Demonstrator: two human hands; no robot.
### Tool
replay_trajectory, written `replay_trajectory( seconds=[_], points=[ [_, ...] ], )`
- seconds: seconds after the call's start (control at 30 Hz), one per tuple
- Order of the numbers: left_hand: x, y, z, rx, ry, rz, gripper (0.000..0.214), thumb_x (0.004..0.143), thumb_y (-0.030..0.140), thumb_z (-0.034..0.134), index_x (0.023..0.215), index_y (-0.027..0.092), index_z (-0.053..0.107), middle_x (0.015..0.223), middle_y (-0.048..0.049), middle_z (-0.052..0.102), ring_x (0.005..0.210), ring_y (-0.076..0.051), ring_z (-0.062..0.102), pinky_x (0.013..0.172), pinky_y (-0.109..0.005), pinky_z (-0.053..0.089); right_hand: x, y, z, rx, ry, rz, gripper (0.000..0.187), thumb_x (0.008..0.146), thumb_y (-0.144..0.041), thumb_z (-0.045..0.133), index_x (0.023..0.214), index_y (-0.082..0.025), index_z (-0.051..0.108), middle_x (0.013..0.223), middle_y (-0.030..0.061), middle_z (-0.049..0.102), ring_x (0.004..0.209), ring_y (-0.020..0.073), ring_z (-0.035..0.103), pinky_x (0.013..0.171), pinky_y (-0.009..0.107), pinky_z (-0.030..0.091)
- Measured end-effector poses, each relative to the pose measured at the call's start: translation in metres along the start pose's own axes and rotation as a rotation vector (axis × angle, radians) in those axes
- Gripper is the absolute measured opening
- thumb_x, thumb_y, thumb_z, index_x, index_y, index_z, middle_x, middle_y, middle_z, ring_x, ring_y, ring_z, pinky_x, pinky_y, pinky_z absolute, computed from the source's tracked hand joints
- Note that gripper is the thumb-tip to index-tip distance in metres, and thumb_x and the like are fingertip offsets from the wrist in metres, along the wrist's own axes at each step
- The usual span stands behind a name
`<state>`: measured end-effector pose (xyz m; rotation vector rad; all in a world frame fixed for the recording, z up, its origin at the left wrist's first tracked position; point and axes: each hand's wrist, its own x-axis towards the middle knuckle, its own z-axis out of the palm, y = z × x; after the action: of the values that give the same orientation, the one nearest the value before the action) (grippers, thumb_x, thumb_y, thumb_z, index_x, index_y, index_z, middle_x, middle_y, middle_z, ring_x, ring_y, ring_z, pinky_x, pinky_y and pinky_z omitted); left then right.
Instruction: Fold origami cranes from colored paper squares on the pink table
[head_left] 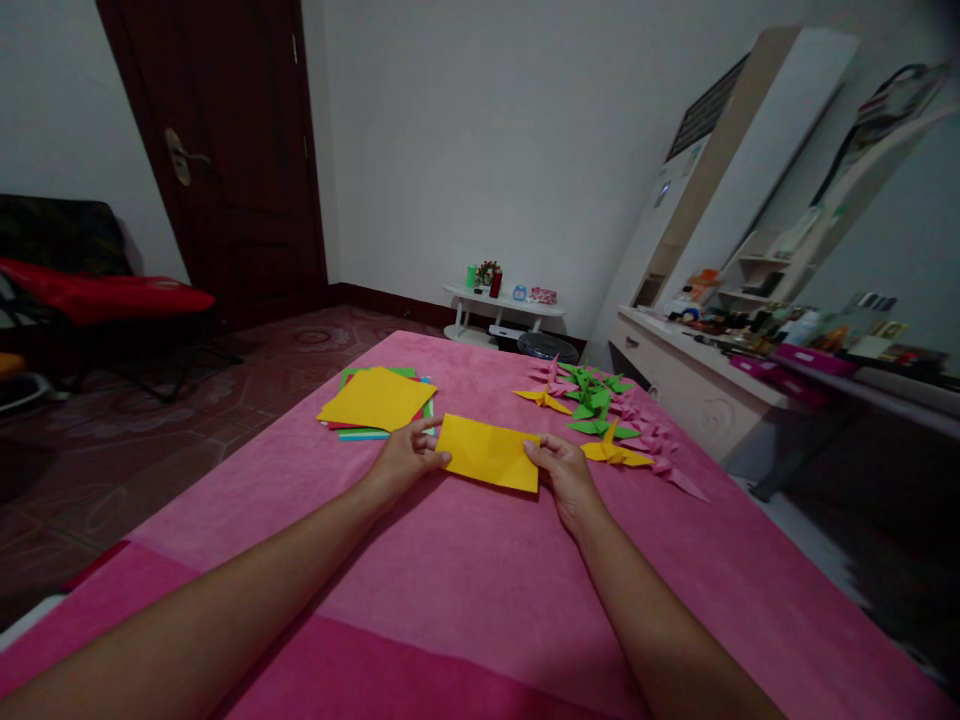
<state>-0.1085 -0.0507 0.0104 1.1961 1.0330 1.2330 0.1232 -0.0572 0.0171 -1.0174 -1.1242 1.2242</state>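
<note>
A folded yellow paper sheet (489, 452) lies on the pink cloth (465, 570) between my two hands. My left hand (405, 458) pinches its left edge, thumb on top. My right hand (564, 472) pinches its right edge. A stack of coloured paper sheets (377, 400), yellow on top, lies just beyond my left hand. Several folded paper cranes (600, 410) in green, pink and yellow lie beyond and to the right of my right hand.
A dark wooden door (225, 150) stands at the back left, with a red and black chair (97, 290) beside it. A small white shelf table (502, 310) stands against the far wall. A cluttered dresser (720, 370) runs along the right.
</note>
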Motion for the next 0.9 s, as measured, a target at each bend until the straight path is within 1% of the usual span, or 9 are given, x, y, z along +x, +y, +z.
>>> replay_trajectory(
  seconds=[0.07, 0.17, 0.33, 0.43, 0.6, 0.67, 0.73, 0.8, 0.9],
  points=[
    [0.000, -0.001, -0.001, -0.014, 0.021, 0.002, 0.068, 0.054, 0.017, 0.078, 0.117, 0.009, 0.053, 0.066, 0.0010, 0.063, 0.055, -0.010, 0.059, 0.055, -0.021, 0.047, -0.001, -0.003, 0.000, 0.004, -0.016, -0.001, 0.031, 0.058, -0.039, 0.078, 0.075, -0.017, 0.064, 0.072, 0.0019, 0.069, 0.064, 0.0177, 0.065, 0.066, 0.030, 0.051],
    [0.000, -0.001, 0.000, -0.053, 0.018, 0.004, 0.060, 0.053, 0.018, 0.079, 0.109, 0.011, 0.059, 0.073, -0.0029, 0.068, 0.061, -0.013, 0.063, 0.058, -0.023, 0.049, -0.001, -0.005, -0.003, -0.001, -0.062, 0.025, 0.037, 0.056, -0.037, 0.080, 0.082, -0.016, 0.064, 0.077, 0.0041, 0.071, 0.069, 0.0196, 0.066, 0.072, 0.033, 0.052],
    [-0.001, -0.001, 0.000, -0.077, -0.014, -0.004, 0.057, 0.051, 0.022, 0.080, 0.104, 0.011, 0.063, 0.082, -0.0061, 0.071, 0.071, -0.019, 0.066, 0.066, -0.028, 0.053, 0.004, -0.006, -0.011, -0.021, -0.120, 0.089, 0.057, 0.047, -0.033, 0.083, 0.097, -0.016, 0.061, 0.084, 0.0062, 0.072, 0.076, 0.0222, 0.068, 0.076, 0.037, 0.051],
    [-0.003, 0.000, 0.001, -0.072, -0.063, -0.016, 0.055, 0.052, 0.023, 0.080, 0.103, 0.011, 0.063, 0.088, -0.0071, 0.072, 0.076, -0.019, 0.067, 0.070, -0.030, 0.053, 0.004, -0.008, -0.016, -0.051, -0.188, 0.153, 0.064, 0.048, -0.026, 0.082, 0.106, -0.017, 0.058, 0.085, 0.0065, 0.072, 0.076, 0.0226, 0.068, 0.075, 0.037, 0.051],
    [-0.005, 0.005, 0.000, -0.047, -0.163, -0.038, 0.052, 0.054, 0.022, 0.079, 0.102, 0.011, 0.063, 0.096, -0.0081, 0.070, 0.079, -0.018, 0.067, 0.075, -0.030, 0.051, -0.001, -0.014, -0.023, -0.085, -0.318, 0.222, 0.058, 0.054, -0.022, 0.079, 0.108, -0.017, 0.060, 0.094, 0.0071, 0.071, 0.077, 0.0189, 0.067, 0.074, 0.031, 0.051],
    [-0.006, 0.005, -0.001, -0.019, -0.228, -0.022, 0.053, 0.054, 0.021, 0.078, 0.104, 0.012, 0.063, 0.099, -0.0081, 0.070, 0.083, -0.020, 0.067, 0.078, -0.031, 0.051, -0.003, -0.016, -0.026, -0.107, -0.362, 0.233, 0.051, 0.058, -0.026, 0.078, 0.106, -0.017, 0.062, 0.095, 0.0067, 0.070, 0.077, 0.0171, 0.066, 0.071, 0.028, 0.050],
    [-0.005, 0.003, -0.002, 0.016, -0.312, 0.011, 0.054, 0.055, 0.020, 0.077, 0.106, 0.013, 0.062, 0.101, -0.0076, 0.069, 0.088, -0.021, 0.065, 0.082, -0.033, 0.049, -0.004, -0.017, -0.028, -0.118, -0.396, 0.239, 0.043, 0.065, -0.034, 0.074, 0.103, -0.016, 0.065, 0.087, 0.0060, 0.070, 0.070, 0.0145, 0.065, 0.063, 0.023, 0.049],
    [-0.004, -0.001, -0.004, 0.070, -0.367, 0.039, 0.047, 0.057, 0.021, 0.076, 0.102, 0.013, 0.064, 0.098, -0.0068, 0.069, 0.088, -0.021, 0.065, 0.082, -0.034, 0.049, -0.002, -0.017, -0.031, -0.093, -0.385, 0.240, 0.040, 0.072, -0.044, 0.067, 0.100, -0.015, 0.066, 0.081, 0.0063, 0.069, 0.062, 0.0123, 0.061, 0.055, 0.021, 0.046],
    [-0.003, -0.006, -0.007, 0.222, -0.365, 0.095, 0.025, 0.062, 0.027, 0.073, 0.081, 0.013, 0.069, 0.080, -0.0052, 0.070, 0.074, -0.018, 0.064, 0.072, -0.030, 0.050, 0.003, -0.015, -0.032, -0.084, -0.229, 0.203, 0.044, 0.076, -0.053, 0.059, 0.098, -0.015, 0.066, 0.084, 0.0084, 0.068, 0.063, 0.0132, 0.061, 0.051, 0.021, 0.044]
  ],
)
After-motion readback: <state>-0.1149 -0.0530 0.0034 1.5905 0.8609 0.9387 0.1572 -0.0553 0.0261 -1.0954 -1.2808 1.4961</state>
